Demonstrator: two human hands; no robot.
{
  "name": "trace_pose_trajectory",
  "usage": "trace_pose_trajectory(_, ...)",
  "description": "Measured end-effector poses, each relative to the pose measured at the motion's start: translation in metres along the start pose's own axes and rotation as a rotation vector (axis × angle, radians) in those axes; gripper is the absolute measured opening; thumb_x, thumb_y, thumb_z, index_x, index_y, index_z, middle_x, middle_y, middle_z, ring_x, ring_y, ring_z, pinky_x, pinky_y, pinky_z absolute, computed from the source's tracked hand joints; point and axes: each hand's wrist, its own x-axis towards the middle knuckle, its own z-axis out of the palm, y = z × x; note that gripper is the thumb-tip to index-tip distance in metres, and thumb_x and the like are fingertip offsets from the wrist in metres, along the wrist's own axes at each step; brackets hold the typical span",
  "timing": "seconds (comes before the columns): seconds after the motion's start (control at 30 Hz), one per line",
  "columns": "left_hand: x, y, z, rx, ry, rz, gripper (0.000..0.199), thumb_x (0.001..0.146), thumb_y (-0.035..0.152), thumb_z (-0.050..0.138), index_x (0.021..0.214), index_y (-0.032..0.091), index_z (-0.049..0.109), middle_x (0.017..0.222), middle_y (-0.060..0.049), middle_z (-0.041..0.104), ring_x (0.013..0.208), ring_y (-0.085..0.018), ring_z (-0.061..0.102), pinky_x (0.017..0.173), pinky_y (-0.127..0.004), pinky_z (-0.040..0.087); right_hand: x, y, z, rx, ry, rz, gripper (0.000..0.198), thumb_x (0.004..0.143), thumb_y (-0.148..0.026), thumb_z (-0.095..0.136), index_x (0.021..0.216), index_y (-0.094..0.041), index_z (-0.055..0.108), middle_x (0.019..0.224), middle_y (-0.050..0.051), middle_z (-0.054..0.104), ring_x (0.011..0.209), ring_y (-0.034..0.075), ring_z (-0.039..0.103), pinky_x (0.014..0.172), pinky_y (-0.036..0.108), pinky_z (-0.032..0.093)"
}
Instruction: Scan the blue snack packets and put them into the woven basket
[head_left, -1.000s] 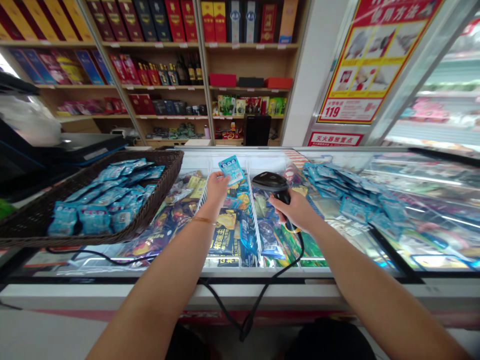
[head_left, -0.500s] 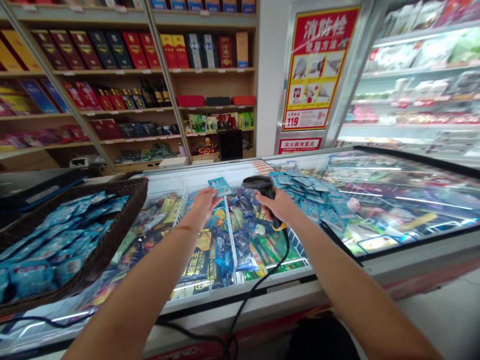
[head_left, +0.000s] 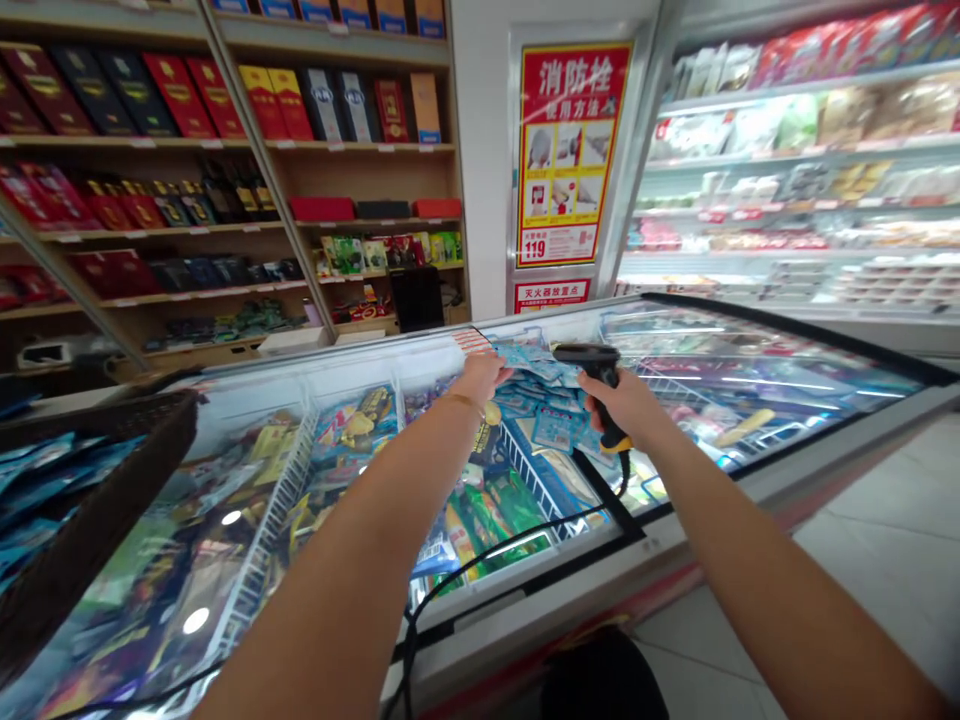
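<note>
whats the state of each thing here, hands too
freezer: stocked, lid position unclear
pile: loose blue packets on freezer
basket: cut by frame, holding blue packets
scanner: held, handle down
cable: attached to scanner, slack
left hand: at pile's edge, grip unclear
right hand: closed around scanner
wall shelves: stocked

The wicker basket (head_left: 105, 530) is cut off by the left edge; the left hand's (head_left: 484, 378) fingertips blur into the pile of blue packets (head_left: 555, 430), so whether they pinch one cannot be told; the right hand (head_left: 626, 405) hides part of the scanner (head_left: 589, 354); the black cable (head_left: 409, 665) leaves past the bottom edge; the poster's (head_left: 574, 155) fine print is too small to read.
</note>
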Motion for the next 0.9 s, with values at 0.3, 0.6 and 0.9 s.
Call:
trace_pose_trajectory(0.3,-0.018,0.023,-0.070,0.282,-0.039,0.088,0.014,0.076,0.005,0.071,0.076,0.014,0.060,0.078,-0.010,0.067,0.079,-0.023,0.070,0.076,-0.037,0.058,-0.006,0.006,0.043,0.024,-0.126,-0.042,0.030,0.081,-0.039,0.075,0.084,-0.021,0.050,0.053,-0.005,0.056,0.033,0.012,0.050,0.031,0.024,0.039)
trace_pose_trajectory(0.6,-0.043,0.089,-0.250,0.564,0.240,0.244,0.010,0.074,0.007,0.065,0.077,0.016,0.062,0.084,-0.011,0.069,0.081,-0.022,0.069,0.072,-0.035,0.054,-0.039,-0.023,0.164,0.062,-0.376,-0.124,0.030,0.082,-0.039,0.074,0.083,-0.021,0.050,0.053,-0.005,0.056,0.033,0.011,0.051,0.032,0.022,0.039)
trace_pose_trajectory(0.9,-0.069,0.182,-0.456,1.099,0.684,0.463,0.006,0.070,0.015,0.065,0.076,0.017,0.066,0.090,-0.013,0.072,0.105,-0.032,0.066,0.096,-0.043,0.049,-0.064,-0.018,0.249,0.111,-0.478,-0.169,0.031,0.080,-0.042,0.072,0.090,-0.021,0.052,0.054,-0.007,0.056,0.034,0.011,0.052,0.034,0.023,0.041)
